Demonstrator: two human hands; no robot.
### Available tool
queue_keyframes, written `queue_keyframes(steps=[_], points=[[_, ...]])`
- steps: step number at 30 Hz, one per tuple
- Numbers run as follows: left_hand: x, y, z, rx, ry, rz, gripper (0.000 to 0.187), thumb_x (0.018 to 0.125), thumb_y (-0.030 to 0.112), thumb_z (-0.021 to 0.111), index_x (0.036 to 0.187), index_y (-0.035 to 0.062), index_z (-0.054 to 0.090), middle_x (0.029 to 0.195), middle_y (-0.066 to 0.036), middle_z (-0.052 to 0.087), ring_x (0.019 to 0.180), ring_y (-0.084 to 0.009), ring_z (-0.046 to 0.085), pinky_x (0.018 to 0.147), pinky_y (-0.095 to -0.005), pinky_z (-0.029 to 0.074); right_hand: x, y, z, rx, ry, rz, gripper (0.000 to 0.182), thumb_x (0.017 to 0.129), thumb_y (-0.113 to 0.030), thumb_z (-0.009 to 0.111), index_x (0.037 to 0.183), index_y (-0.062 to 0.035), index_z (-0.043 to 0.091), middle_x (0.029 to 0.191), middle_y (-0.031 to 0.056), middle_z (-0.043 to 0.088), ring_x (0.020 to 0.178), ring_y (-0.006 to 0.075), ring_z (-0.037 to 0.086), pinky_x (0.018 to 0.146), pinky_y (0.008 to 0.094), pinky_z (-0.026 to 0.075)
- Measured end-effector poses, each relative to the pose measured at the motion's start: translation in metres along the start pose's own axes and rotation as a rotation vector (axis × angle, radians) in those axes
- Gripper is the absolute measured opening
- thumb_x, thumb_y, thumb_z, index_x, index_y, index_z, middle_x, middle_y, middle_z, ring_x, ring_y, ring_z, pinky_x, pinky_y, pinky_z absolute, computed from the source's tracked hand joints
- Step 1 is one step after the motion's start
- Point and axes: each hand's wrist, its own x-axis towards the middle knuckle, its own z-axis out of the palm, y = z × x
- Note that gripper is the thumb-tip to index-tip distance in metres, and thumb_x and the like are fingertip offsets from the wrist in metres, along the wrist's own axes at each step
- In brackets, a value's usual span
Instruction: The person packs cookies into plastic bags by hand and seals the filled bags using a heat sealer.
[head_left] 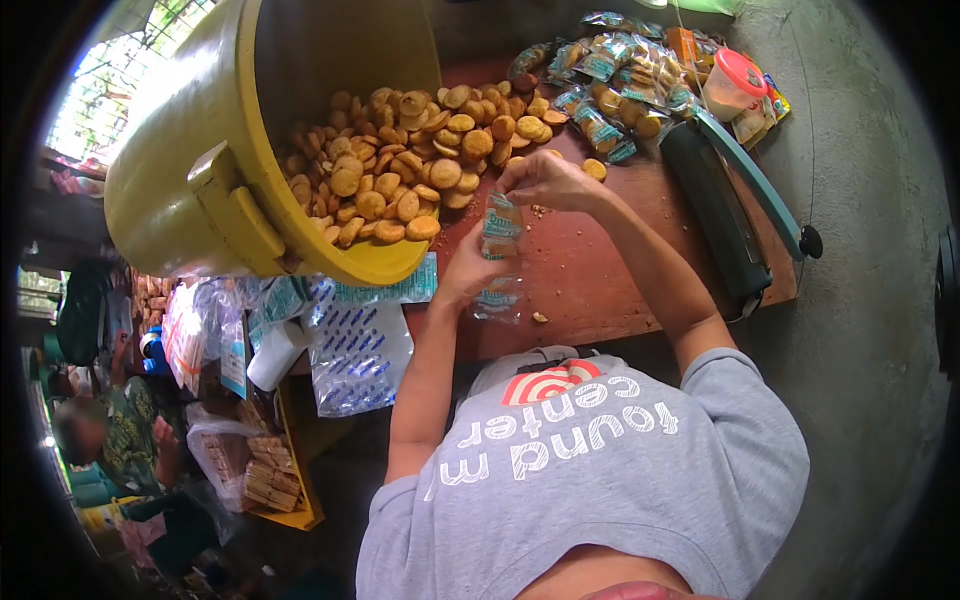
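Observation:
My left hand (pixel 466 265) is closed round a clear plastic packet with teal print (pixel 502 225), held upright over the table. Below that hand, more teal-printed clear plastic hangs down. My right hand (pixel 548 182) bends over the packet's top, its fingers pinched together at the upper edge. Just beyond both hands lies a heap of round golden-brown cookies (pixel 445 174), spilling from a large yellow tub (pixel 185 170) tipped on its side. A few loose cookies (pixel 594 169) and crumbs lie near my right hand.
Filled cookie packets (pixel 630 75) are piled at the back of the reddish table (pixel 600 270). On the right stands a sealer with a teal lever (pixel 740 190), near a red-lidded container (pixel 735 85). Printed plastic sheets (pixel 360 345) lie left. A person (pixel 130 430) is farther left.

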Motion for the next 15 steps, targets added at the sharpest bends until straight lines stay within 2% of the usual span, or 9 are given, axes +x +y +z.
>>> queue_keyframes(steps=[1,5,6,7,9,11,13,14,15], points=[[0.000,0.000,-0.001,0.001,-0.030,0.029,0.048,0.063,0.002,0.072,0.106,0.0048,0.052,0.086,0.000,0.058,0.078,-0.0099,0.055,0.070,-0.0250,0.046,-0.003,-0.008,0.002,-0.163,-0.030,0.061,0.019,0.081,-0.014,0.061,0.092,0.0005,0.063,0.079,0.0013,0.064,0.073,0.0079,0.057,0.067,0.0241,0.046],[0.000,-0.005,-0.004,-0.033,-0.044,0.081,0.040,0.068,0.005,0.071,0.104,0.0051,0.053,0.087,-0.002,0.059,0.076,-0.0113,0.058,0.065,-0.0263,0.047,0.003,0.013,0.014,0.002,-0.092,0.051,0.030,0.085,-0.028,0.057,0.094,0.0000,0.061,0.079,0.0061,0.060,0.071,0.0112,0.053,0.067,0.0286,0.044],[-0.001,-0.006,-0.004,-0.033,-0.043,0.082,0.040,0.068,0.005,0.071,0.104,0.0051,0.053,0.087,-0.002,0.059,0.076,-0.0113,0.058,0.065,-0.0263,0.047,0.003,0.016,0.016,-0.323,-0.087,-0.197,0.033,0.088,-0.031,0.053,0.097,-0.0006,0.059,0.078,0.0078,0.056,0.074,0.0120,0.051,0.068,0.0294,0.043],[-0.001,-0.006,-0.003,-0.025,-0.026,0.067,0.038,0.069,0.005,0.072,0.102,0.0050,0.054,0.086,-0.002,0.059,0.075,-0.0110,0.057,0.063,-0.0262,0.047,0.002,0.018,0.019,-0.323,-0.087,-0.198,0.033,0.088,-0.031,0.053,0.097,-0.0006,0.059,0.078,0.0078,0.056,0.074,0.0120,0.051,0.068,0.0294,0.043],[-0.004,-0.004,-0.002,-0.016,-0.008,0.056,0.037,0.069,0.006,0.072,0.101,0.0049,0.054,0.085,-0.002,0.059,0.074,-0.0106,0.057,0.062,-0.0260,0.047,0.003,0.014,0.027,-0.268,-0.079,-0.049,0.036,0.087,-0.035,0.054,0.088,0.0012,0.054,0.068,0.0122,0.051,0.071,0.0169,0.054,0.064,0.0353,0.043],[-0.011,0.002,-0.004,-0.083,-0.057,-0.022,0.038,0.070,0.009,0.072,0.102,0.0043,0.054,0.085,-0.002,0.060,0.070,-0.0103,0.057,0.060,-0.0250,0.048,0.008,0.022,0.026,-0.277,-0.111,0.018,0.031,0.087,-0.030,0.053,0.095,-0.0004,0.055,0.073,0.0110,0.054,0.073,0.0160,0.054,0.066,0.0326,0.044],[-0.011,-0.003,-0.007,-0.089,-0.065,-0.024,0.041,0.070,0.009,0.072,0.106,0.0042,0.053,0.085,-0.003,0.060,0.068,-0.0104,0.058,0.059,-0.0247,0.048,0.020,0.048,0.021,0.084,0.022,-0.069,0.026,0.090,-0.024,0.050,0.099,-0.0008,0.056,0.082,0.0090,0.058,0.080,0.0103,0.053,0.072,0.0284,0.044],[-0.011,-0.005,-0.008,-0.096,-0.076,-0.027,0.044,0.070,0.010,0.073,0.109,0.0041,0.051,0.085,-0.004,0.060,0.067,-0.0105,0.058,0.058,-0.0244,0.048,0.020,0.040,0.013,-0.059,0.160,-0.041,0.021,0.091,-0.021,0.048,0.099,-0.0043,0.057,0.087,0.0081,0.059,0.083,0.0116,0.055,0.074,0.0275,0.044],[-0.012,-0.005,-0.009,-0.096,-0.076,-0.029,0.044,0.070,0.010,0.073,0.109,0.0041,0.051,0.085,-0.004,0.060,0.067,-0.0105,0.058,0.058,-0.0244,0.048,0.029,0.057,0.007,-0.185,0.258,-0.047,0.025,0.085,-0.023,0.055,0.102,-0.0060,0.057,0.094,0.0101,0.062,0.087,0.0219,0.058,0.075,0.0346,0.044]])
